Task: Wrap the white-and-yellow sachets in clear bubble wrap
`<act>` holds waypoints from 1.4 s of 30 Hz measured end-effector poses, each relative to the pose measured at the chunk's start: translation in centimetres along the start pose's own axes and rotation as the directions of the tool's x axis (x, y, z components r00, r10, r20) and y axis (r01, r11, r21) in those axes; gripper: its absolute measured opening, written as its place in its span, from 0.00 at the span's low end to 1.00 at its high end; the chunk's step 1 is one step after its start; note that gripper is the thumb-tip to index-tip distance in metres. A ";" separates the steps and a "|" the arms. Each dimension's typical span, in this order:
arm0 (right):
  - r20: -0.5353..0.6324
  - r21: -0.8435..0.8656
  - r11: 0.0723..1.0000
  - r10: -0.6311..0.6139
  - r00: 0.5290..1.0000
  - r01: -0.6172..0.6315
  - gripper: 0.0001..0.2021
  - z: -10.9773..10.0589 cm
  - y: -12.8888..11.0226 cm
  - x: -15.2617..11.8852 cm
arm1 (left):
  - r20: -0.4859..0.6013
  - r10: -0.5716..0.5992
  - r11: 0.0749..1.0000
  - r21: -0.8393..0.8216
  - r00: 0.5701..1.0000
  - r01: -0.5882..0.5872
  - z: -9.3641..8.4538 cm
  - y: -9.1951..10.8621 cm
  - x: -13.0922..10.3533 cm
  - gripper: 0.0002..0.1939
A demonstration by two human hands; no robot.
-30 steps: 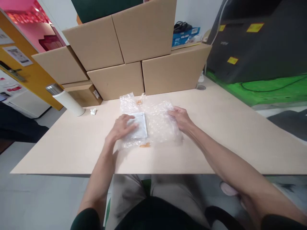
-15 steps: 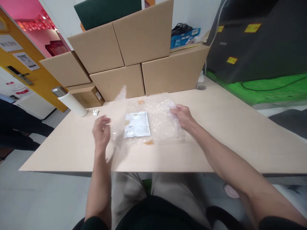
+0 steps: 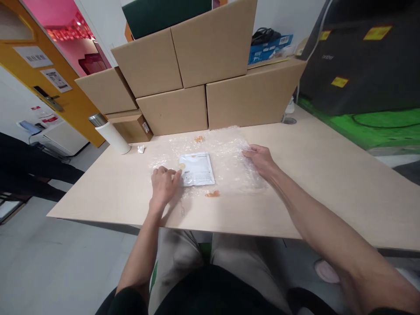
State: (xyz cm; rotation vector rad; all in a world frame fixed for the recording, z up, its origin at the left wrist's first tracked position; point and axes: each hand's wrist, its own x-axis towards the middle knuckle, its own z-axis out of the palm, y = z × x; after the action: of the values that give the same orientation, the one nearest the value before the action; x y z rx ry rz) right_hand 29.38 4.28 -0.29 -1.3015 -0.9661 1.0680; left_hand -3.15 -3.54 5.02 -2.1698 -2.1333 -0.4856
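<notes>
A sheet of clear bubble wrap (image 3: pixel 228 164) lies spread on the light wooden table, with orange-brown tape pieces (image 3: pixel 212 194) on it. On the wrap rests a flat white packet (image 3: pixel 198 169) with printed text. My right hand (image 3: pixel 259 159) pinches the right edge of the wrap between thumb and fingers. At the packet's lower left, my left hand (image 3: pixel 165 183) rests over the left part of the wrap, fingers bent and apart, with its thumb near the packet's edge.
Cardboard boxes (image 3: pixel 172 111) are stacked along the table's back edge. A white bottle (image 3: pixel 113 138) with a metal cap and a crumpled white scrap (image 3: pixel 141 149) stand at the back left. A person's dark-clothed legs (image 3: pixel 29 170) show at far left.
My left hand has moved right and down onto the wrap beside the packet. The wrap's raised left flap now lies flat. My right hand keeps its hold. The whole view has shifted slightly.
</notes>
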 end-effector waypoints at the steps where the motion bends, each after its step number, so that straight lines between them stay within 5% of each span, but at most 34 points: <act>1: 0.000 -0.008 1.000 -0.005 1.000 0.005 0.09 0.0 0.1 0.0 | 0.039 -0.007 0.998 0.063 0.999 0.005 0.0 0.6 0.3 0.26; 4: 0.005 -0.018 1.000 -0.010 1.000 0.010 0.09 0.0 0.3 0.3 | 0.134 -0.049 0.989 0.147 0.990 0.029 0.4 1.3 1.1 0.27; 9: 0.001 -0.018 1.000 0.011 1.000 -0.011 0.08 -0.1 0.5 0.6 | 0.255 -0.108 0.981 -0.128 0.961 0.144 1.4 -0.4 1.7 0.20; 14: 0.002 -0.024 1.000 0.015 1.000 -0.015 0.08 -0.2 0.4 0.5 | 0.155 -0.180 0.917 -0.332 0.971 0.223 0.8 -5.6 1.0 0.18; 19: -0.006 -0.052 0.999 0.003 1.000 -0.004 0.08 -0.3 0.5 0.5 | 0.253 -0.325 0.884 -0.263 0.911 0.388 0.3 -10.0 0.6 0.15; 29: -0.020 -0.102 0.995 -0.005 1.000 0.003 0.08 -0.6 0.0 -0.5 | 0.222 -0.398 0.853 -0.267 0.890 0.448 0.4 -11.8 -0.3 0.13; 32: -0.022 -0.093 0.996 0.008 1.000 -0.010 0.09 -0.7 -0.1 -0.8 | 0.169 -0.435 0.847 -0.256 0.884 0.466 -1.7 -13.0 0.9 0.15; 34: -0.033 -0.085 0.996 0.010 0.999 -0.013 0.09 -0.6 0.0 -0.9 | 0.074 -0.485 0.838 -0.246 0.871 0.487 -4.9 -14.8 2.7 0.21; 37: -0.044 -0.099 0.995 0.003 0.999 -0.008 0.10 -0.5 0.5 -0.9 | -0.355 -0.519 0.852 -0.279 0.777 0.442 -11.2 -18.4 5.2 0.33; 38: -0.047 -0.110 0.994 0.002 0.999 -0.007 0.10 -0.6 0.7 -0.8 | -0.423 -0.525 0.851 -0.283 0.739 0.442 -13.0 -19.5 5.6 0.35; 40: -0.082 -0.139 0.990 -0.012 0.997 0.001 0.10 -0.9 0.9 -0.5 | -0.472 -0.532 0.846 -0.311 0.703 0.432 -15.1 -20.9 5.5 0.34; 42: -0.166 -0.224 0.973 -0.103 0.981 0.065 0.11 -1.3 0.8 -0.3 | -0.340 -0.547 0.826 -0.364 0.765 0.429 -14.6 -21.1 4.3 0.26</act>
State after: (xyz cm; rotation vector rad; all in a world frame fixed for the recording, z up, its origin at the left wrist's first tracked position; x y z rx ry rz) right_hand 30.54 3.62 -1.10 -1.4929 -1.0147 0.7831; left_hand -26.56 -2.37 16.32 -1.3498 -2.4447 -1.2285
